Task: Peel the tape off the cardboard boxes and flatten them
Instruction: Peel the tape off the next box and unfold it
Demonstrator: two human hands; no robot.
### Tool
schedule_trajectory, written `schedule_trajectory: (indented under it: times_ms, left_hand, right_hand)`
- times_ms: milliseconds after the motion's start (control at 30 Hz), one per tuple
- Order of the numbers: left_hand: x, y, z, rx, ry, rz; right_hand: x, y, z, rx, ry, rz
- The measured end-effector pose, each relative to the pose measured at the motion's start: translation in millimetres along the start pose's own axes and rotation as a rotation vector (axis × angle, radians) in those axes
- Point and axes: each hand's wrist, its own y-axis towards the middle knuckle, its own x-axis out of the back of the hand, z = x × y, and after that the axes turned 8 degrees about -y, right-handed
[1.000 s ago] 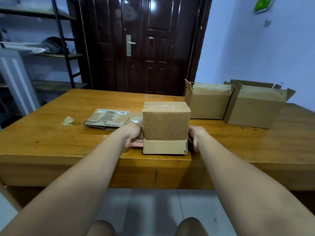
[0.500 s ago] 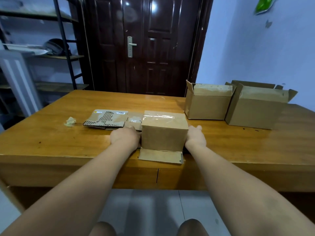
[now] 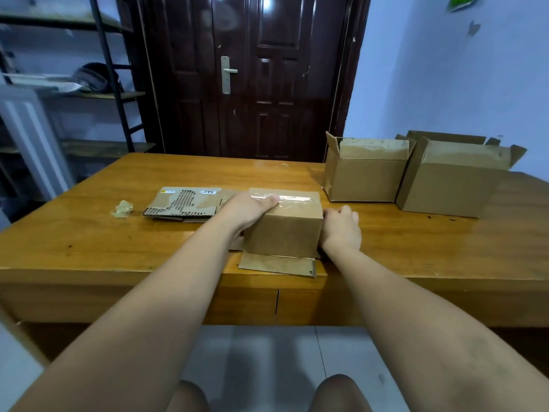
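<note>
A small cardboard box (image 3: 283,230) stands near the table's front edge, its top sealed with clear tape (image 3: 292,198). One loose flap (image 3: 277,264) lies flat in front of it. My left hand (image 3: 248,211) grips the box's left side, thumb resting on the taped top. On the box's right side, my right hand (image 3: 341,230) presses with curled fingers. A flattened cardboard box (image 3: 184,202) lies to the left behind my left hand. Two open cardboard boxes (image 3: 364,176) (image 3: 451,185) stand at the back right.
A crumpled wad of tape (image 3: 122,209) lies on the wooden table (image 3: 89,242) at the left. A dark door (image 3: 246,75) is behind the table, a metal shelf (image 3: 113,93) at the far left. My knees show below the table edge.
The box has been lowered and turned onto the table, so its taped top now faces up. My left thumb moved onto the top; the right hand stayed at the right side.
</note>
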Motion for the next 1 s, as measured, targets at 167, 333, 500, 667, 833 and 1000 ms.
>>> schedule_trajectory:
  times_ms: [167, 333, 500, 667, 833, 1000]
  left_hand:
    - [10.0, 0.9, -7.1, 0.033, 0.074, 0.128]
    - [8.8, 1.0, -9.4, 0.048, 0.149, 0.074]
    - [5.3, 4.5, -6.8, 0.036, 0.13, -0.014]
    - [0.2, 8.7, -1.3, 0.058, -0.039, -0.039]
    - [-5.4, 6.9, -1.8, 0.032, -0.001, -0.132]
    - [-8.6, 12.9, 4.1, 0.032, -0.045, -0.197]
  right_hand:
    - [32.2, 12.4, 19.7, -0.132, 0.767, 0.044]
    - [60.9, 27.9, 46.3, 0.018, 0.607, 0.306]
    - [49.8, 14.3, 69.9, 0.105, 0.075, 0.217]
    - [46.7, 9.8, 65.9, 0.137, 0.066, 0.137]
    - [43.4, 10.5, 63.5, 0.135, 0.087, 0.125]
    - [40.6, 13.9, 62.0, 0.137, 0.095, 0.111]
